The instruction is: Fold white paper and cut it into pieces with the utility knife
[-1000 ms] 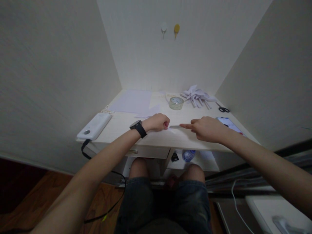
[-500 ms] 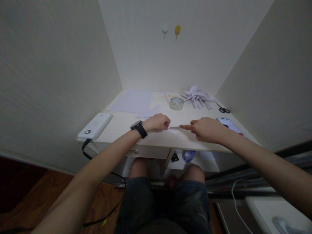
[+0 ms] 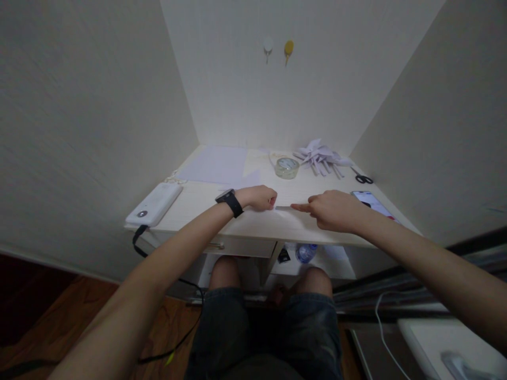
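Note:
A thin strip (image 3: 282,207), pale and probably paper, spans the gap between my hands just at the white desktop. My left hand (image 3: 259,198), with a black watch at the wrist, is curled closed at the strip's left end. My right hand (image 3: 335,211) has its index finger stretched along to the right end, the other fingers folded in; whether the thumb pinches from beneath is hidden. A roll of clear tape (image 3: 287,168) lies beyond the hands. Behind my left hand are a cut paper piece (image 3: 249,179) and a large white sheet (image 3: 216,163).
Several folded paper pinwheels (image 3: 320,157) are heaped at the back right, near black-handled scissors (image 3: 364,179). A lit phone (image 3: 372,203) lies by my right forearm. A white device (image 3: 154,205) with a black cable sits at the left edge. Walls enclose the desk.
My left wrist and forearm have shifted slightly right and up, covering more of the cut paper. My right hand has barely moved, and the strip stays between both hands.

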`<control>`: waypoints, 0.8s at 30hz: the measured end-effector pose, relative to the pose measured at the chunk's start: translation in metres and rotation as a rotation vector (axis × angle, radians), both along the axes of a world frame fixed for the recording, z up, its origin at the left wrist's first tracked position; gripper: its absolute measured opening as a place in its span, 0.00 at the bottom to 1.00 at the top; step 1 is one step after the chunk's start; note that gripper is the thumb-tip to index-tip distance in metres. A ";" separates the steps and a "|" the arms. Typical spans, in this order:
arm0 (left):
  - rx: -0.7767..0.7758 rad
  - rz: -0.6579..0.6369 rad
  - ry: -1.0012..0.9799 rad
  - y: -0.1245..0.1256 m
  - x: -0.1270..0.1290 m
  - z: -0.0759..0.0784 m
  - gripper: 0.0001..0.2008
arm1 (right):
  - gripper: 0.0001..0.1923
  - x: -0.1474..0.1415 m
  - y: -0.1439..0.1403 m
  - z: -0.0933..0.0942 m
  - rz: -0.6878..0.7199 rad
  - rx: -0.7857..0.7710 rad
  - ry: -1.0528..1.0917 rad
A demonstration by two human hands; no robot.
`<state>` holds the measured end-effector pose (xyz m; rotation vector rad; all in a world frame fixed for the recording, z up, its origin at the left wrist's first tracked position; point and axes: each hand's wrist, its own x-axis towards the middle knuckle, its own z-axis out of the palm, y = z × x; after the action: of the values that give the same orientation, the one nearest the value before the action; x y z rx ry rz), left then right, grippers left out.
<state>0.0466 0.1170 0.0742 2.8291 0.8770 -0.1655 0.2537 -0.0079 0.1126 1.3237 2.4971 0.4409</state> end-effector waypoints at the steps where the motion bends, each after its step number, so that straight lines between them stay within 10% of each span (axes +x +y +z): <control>1: -0.012 0.002 0.036 0.001 0.003 0.003 0.11 | 0.36 0.000 0.000 0.001 -0.001 -0.004 -0.001; 24: -0.150 0.121 0.210 0.001 0.035 0.023 0.11 | 0.35 0.007 -0.001 -0.004 -0.012 -0.016 0.032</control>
<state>0.0820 0.1175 0.0969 2.6450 1.0284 -0.4978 0.2606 -0.0090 0.1086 1.3492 2.5124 0.3990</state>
